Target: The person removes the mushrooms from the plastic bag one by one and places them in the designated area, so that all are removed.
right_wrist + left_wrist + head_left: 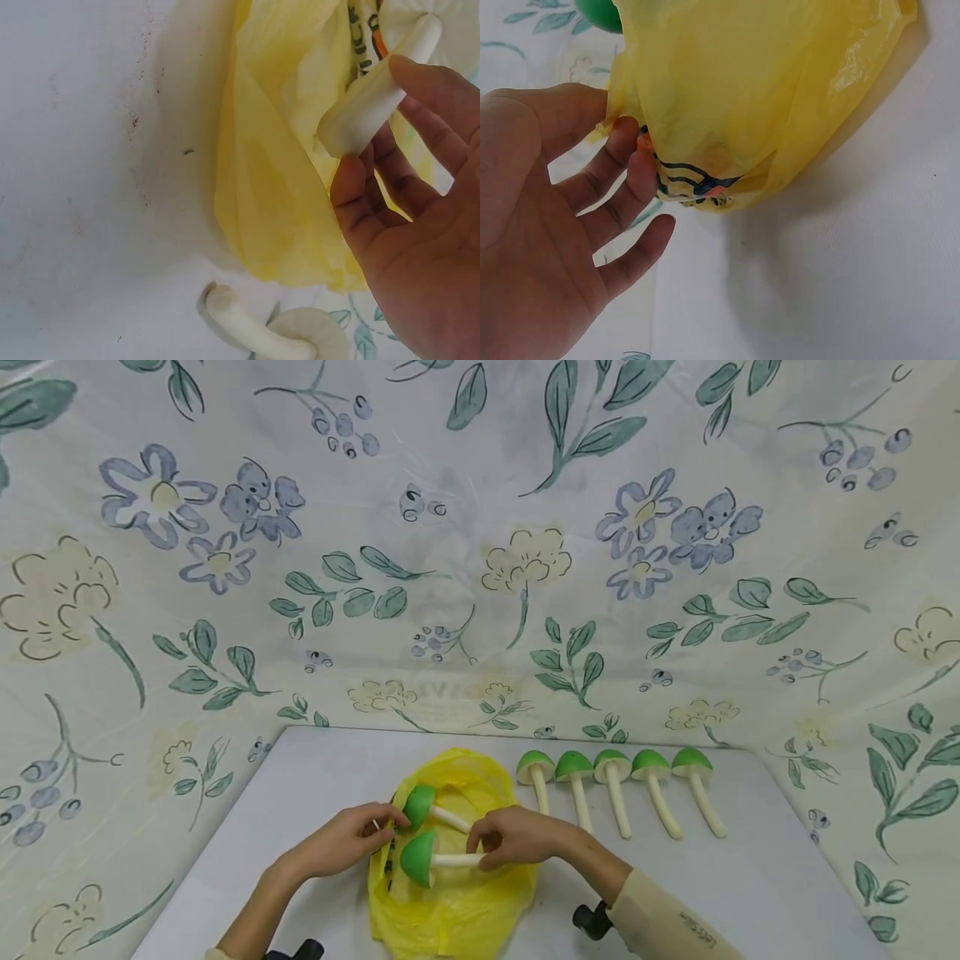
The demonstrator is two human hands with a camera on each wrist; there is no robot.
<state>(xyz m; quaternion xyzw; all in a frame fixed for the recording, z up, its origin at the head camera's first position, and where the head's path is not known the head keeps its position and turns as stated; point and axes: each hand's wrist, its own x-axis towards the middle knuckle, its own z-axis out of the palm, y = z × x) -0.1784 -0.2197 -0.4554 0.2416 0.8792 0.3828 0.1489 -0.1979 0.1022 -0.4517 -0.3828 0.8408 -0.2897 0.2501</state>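
Note:
A yellow plastic bag (450, 914) lies on the white table, its dark-printed edge at the left. My left hand (347, 841) pinches that edge between thumb and fingers; the left wrist view shows the bag (720, 82) hanging from the fingertips. With its thumb and fingers, my right hand (521, 837) grips the pale stem of a green-capped toy mushroom (417, 858) over the bag. In the right wrist view the stem (367, 105) sits between thumb and fingertips. Just beyond it, a second green mushroom (419, 807) lies at the bag, close to the left fingertips.
Several more green-capped mushrooms (617, 789) lie in a row at the back right of the table (750, 893), stems toward me. A floral sheet (450, 485) rises behind the table. Black wrist devices (592, 921) show near both forearms.

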